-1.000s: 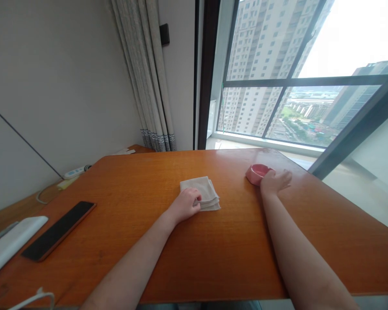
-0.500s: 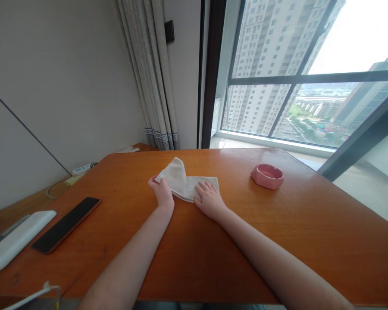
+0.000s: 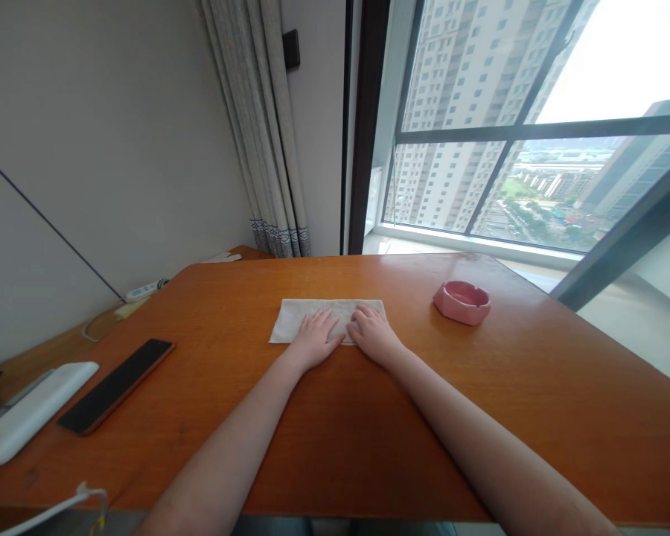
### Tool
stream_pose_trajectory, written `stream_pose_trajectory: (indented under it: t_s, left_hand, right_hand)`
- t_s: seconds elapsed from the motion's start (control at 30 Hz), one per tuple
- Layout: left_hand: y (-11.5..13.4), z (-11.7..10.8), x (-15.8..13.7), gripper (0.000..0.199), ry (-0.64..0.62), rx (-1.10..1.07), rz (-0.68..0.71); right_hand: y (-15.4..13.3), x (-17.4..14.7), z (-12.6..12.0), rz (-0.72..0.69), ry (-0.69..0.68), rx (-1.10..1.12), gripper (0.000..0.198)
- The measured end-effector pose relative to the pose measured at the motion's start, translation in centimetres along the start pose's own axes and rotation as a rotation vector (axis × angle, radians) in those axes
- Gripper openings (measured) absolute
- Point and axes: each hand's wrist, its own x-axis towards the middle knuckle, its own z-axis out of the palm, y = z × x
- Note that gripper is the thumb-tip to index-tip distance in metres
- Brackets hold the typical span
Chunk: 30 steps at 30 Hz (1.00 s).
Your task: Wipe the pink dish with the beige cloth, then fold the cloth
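A white cloth (image 3: 286, 321) lies flat on the wooden table, folded into a long rectangle. My left hand (image 3: 314, 339) rests on its middle with the fingers spread and stretched forward. Just to the right, my right hand (image 3: 373, 332) lies on the cloth near its right end, its fingers apart and slightly bent. Both palms face down, and the hands nearly touch at the thumbs. Part of the cloth is hidden under them.
A pink ashtray (image 3: 461, 302) stands on the table (image 3: 346, 439) to the right. On the left are a black slab-like object (image 3: 117, 385) with a reddish edge and a white device (image 3: 39, 413). Behind them lies a power strip (image 3: 145, 289). A window (image 3: 480, 179) is at the back right.
The cloth's raised left part has been laid down flat. My left hand has let go of its corner and moved right onto the cloth. My right hand has shifted slightly right.
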Motion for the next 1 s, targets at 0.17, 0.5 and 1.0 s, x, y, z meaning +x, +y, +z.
stream_pose_trajectory:
  t_s: [0.17, 0.5, 1.0]
  left_hand:
    - [0.5, -1.4, 0.0, 0.026, -0.041, 0.103, 0.171]
    - [1.7, -1.9, -0.1, 0.018, -0.13, 0.299, 0.21]
    - [-0.3, -6.2, -0.3, 0.021, -0.234, 0.636, -0.316]
  right_hand:
    - [-0.1, -0.3, -1.5, -0.119, -0.094, 0.022, 0.028]
    - [0.5, -0.4, -2.8, -0.064, -0.209, -0.254, 0.028]
    - [0.1, 0.2, -2.2, 0.041, -0.335, -0.308, 0.025]
